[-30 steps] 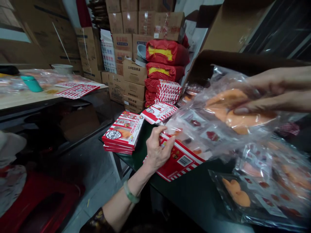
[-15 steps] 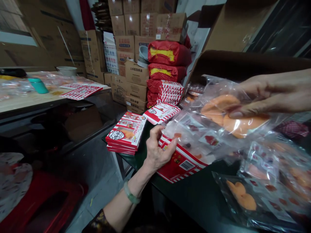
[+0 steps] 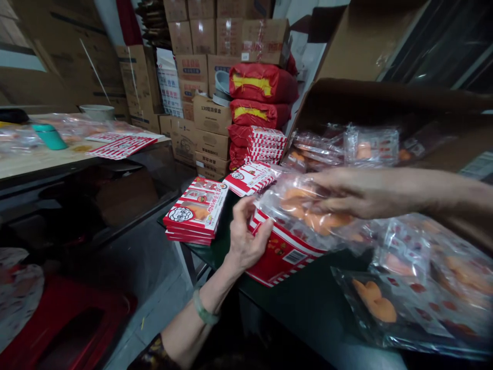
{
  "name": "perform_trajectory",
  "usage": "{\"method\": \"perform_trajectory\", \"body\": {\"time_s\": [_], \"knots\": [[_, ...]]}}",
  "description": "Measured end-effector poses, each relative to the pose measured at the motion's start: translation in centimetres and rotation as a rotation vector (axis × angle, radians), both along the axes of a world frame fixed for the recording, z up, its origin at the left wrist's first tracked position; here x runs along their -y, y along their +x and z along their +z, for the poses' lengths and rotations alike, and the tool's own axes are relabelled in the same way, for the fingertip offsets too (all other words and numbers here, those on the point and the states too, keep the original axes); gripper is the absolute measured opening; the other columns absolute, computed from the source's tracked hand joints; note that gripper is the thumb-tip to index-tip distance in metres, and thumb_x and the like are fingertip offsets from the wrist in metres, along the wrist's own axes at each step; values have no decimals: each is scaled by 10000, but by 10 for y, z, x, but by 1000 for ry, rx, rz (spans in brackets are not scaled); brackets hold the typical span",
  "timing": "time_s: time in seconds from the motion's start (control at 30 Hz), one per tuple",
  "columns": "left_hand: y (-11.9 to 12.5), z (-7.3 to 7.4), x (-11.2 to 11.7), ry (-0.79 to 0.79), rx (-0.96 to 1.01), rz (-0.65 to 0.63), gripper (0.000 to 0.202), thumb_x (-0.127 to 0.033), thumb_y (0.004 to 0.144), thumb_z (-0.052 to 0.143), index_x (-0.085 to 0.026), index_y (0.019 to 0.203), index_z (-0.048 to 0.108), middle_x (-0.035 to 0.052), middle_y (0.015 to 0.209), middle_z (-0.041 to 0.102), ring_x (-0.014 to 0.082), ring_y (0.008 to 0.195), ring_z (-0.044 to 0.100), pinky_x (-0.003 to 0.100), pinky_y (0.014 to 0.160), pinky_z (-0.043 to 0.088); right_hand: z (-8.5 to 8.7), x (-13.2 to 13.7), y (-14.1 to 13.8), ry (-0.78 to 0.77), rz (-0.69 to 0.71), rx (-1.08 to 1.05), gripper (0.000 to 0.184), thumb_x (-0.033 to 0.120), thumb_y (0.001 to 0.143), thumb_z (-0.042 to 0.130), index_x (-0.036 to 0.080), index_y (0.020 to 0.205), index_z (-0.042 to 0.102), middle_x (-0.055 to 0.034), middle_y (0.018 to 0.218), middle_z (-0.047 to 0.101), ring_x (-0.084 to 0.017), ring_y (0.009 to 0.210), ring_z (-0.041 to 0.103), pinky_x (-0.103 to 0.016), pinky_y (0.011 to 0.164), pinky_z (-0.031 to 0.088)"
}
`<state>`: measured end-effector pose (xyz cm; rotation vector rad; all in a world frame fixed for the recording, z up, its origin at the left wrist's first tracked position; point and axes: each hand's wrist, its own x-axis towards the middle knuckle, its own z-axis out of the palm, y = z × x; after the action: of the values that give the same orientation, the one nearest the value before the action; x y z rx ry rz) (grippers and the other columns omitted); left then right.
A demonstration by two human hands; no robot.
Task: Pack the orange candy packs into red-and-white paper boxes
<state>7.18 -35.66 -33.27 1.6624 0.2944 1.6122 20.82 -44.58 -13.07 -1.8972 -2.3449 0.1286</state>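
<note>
Lowered and swung leftward since the earlier frames, the right hand (image 3: 354, 192) now has its clear plastic bag of orange pieces (image 3: 308, 213) down on the red-and-white striped cardboard carton (image 3: 283, 254).

From the left: a stack of red-and-white printed flat boxes (image 3: 195, 210) sits at the corner of the dark green table (image 3: 308, 308), close to its edge. Just beside it, the left hand (image 3: 246, 241) is clamped on the carton's near end, thumb and fingers pinching the rim. The bag lies across the carton's top, the right hand's fingers closed together on it (how firmly I cannot tell).

Likely trouble — slack film bunching at the rim and jamming, or the carton sliding off the table edge if the left grip slackens. Loose clear packets (image 3: 408, 288) lie at right — easily snagged by the forearm.
</note>
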Motion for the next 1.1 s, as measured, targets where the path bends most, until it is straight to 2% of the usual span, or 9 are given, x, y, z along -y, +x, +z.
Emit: {"method": "perform_trajectory", "body": {"time_s": [0.07, 0.13, 0.3, 0.4, 0.53, 0.63, 0.8, 0.9, 1.1], "knots": [[-5, 1, -4, -87, 6, -116, 505, -279, 832, 615, -188, 1270, 381, 74, 1044, 605, 163, 954, 612, 286, 862, 495, -13, 4, -9, -52, -21, 48, 137, 252, 846, 530, 156, 926, 587, -34, 773, 653, -124, 636, 563, -244, 585, 441], [-11, 3, -6, -162, -26, -223, 415, -288, 853, 597, -165, 1222, 451, 93, 1101, 617, 176, 1018, 611, 292, 912, 484, -28, 7, -14, 89, -164, 35, 216, 306, 856, 507, 163, 1018, 502, -29, 742, 629, -142, 607, 546, -254, 544, 396], [-13, 7, -5, -233, -38, -234, 377, -288, 820, 649, -141, 1155, 559, 94, 1143, 646, 198, 1049, 621, 306, 956, 481, -56, 12, -14, 433, -254, -6, 216, 351, 809, 562, 196, 938, 483, -3, 694, 595, -142, 589, 540, -252, 546, 364], [-12, 8, -3, -234, -16, -296, 406, -274, 805, 666, -135, 1175, 569, 98, 1165, 653, 199, 1050, 631, 302, 942, 500, -53, 11, -5, 317, -178, -102, 225, 412, 827, 540, 191, 813, 505, -4, 665, 569, -128, 580, 514, -247, 526, 356], [-13, 11, -1, -218, -20, -381, 410, -272, 775, 699, -123, 1143, 597, 106, 1127, 674, 209, 1023, 651, 305, 919, 520, -29, 11, 15, -124, -108, -494, 255, 403, 783, 614, 167, 859, 552, -20, 786, 642, -126, 657, 577, -238, 572, 454], [-12, 12, -1, -187, -38, -423, 411, -279, 768, 706, -118, 1132, 605, 115, 1101, 684, 218, 1000, 661, 319, 904, 530, -15, 13, 20, -225, -74, -472, 234, 374, 776, 635, 161, 862, 590, -5, 768, 644, -111, 627, 568, -219, 545, 448], [-10, 13, 0, -139, -46, -420, 380, -286, 769, 704, -119, 1099, 613, 109, 1037, 698, 214, 944, 670, 321, 866, 541, -30, 17, 0, -139, -3, -226, 166, 301, 830, 537, 159, 862, 617, -14, 752, 638, -119, 643, 543, -232, 579, 431], [-9, 14, 0, -164, -29, -444, 362, -266, 769, 705, -130, 1088, 600, 104, 1042, 693, 193, 938, 670, 288, 858, 536, -49, 19, -9, -65, -93, -149, 205, 326, 854, 510, 147, 849, 610, -23, 735, 624, -122, 632, 526, -251, 593, 423], [-5, 9, -3, -332, 76, -434, 572, -290, 742, 728, -181, 1203, 409, 49, 874, 683, 163, 806, 684, 269, 730, 564, -58, 22, 2, 299, -125, -464, 235, 379, 791, 627, 183, 921, 621, -40, 883, 667, -159, 764, 607, -278, 679, 480]]}}
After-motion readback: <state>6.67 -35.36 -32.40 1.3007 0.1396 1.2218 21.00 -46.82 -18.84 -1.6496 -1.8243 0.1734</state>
